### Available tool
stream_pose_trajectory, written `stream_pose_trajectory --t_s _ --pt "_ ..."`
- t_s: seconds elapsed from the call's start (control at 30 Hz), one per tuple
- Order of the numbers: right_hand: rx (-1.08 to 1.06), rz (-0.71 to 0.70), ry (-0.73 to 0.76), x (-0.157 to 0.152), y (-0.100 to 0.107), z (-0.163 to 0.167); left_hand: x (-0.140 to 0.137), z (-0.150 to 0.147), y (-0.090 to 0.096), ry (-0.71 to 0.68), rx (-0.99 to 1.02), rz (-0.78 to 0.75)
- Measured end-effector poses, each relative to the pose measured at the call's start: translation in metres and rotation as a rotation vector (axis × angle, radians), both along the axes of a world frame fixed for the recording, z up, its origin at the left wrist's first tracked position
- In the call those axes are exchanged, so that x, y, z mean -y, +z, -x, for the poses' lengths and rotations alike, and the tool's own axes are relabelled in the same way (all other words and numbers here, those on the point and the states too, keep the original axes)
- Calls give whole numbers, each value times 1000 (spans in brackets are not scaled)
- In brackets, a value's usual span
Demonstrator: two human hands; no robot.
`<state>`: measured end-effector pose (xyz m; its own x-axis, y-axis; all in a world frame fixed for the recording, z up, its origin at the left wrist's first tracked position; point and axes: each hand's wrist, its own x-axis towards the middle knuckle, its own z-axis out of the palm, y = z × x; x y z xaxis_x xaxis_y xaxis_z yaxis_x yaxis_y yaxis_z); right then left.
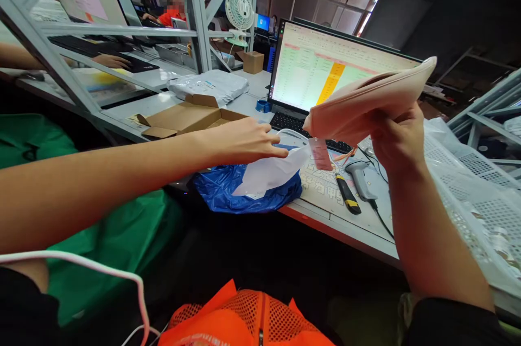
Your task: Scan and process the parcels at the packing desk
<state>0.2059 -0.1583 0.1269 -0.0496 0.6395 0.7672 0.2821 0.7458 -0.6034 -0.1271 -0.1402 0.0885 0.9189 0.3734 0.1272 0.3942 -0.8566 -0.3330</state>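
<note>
My right hand point(401, 137) is raised over the desk and closed round a pale pink soft article point(362, 104) with a stitched edge; its exact kind is not clear. A printed tag point(321, 154) dangles below its left end. To the left, my left hand point(248, 140) is stretched out palm down, its fingers loosely apart and nothing visible in them. Just under its fingertips lies a thin white sheet or bag point(271, 172), on a crumpled blue plastic bag point(211, 188) at the desk's front edge. I cannot tell whether the fingertips touch the white piece.
Behind stand a monitor point(301, 64) and keyboard point(285, 122). An open cardboard box point(183, 118) and a white parcel point(209, 85) lie left. A utility knife point(348, 194) and barcode scanner point(362, 180) lie right, near white baskets point(480, 194). Another person's hand point(112, 61) rests beyond the metal frame point(199, 15).
</note>
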Motion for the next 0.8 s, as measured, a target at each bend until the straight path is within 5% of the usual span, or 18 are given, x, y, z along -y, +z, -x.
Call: stream_pose_trajectory --t_s 0.37,0.8 --pt "527 222 33 5 -10 37 21 -4 -6 -5 -8 -46" --pt "1278 53 -243 56 4 49 5 -8 -24 -117 158 57"
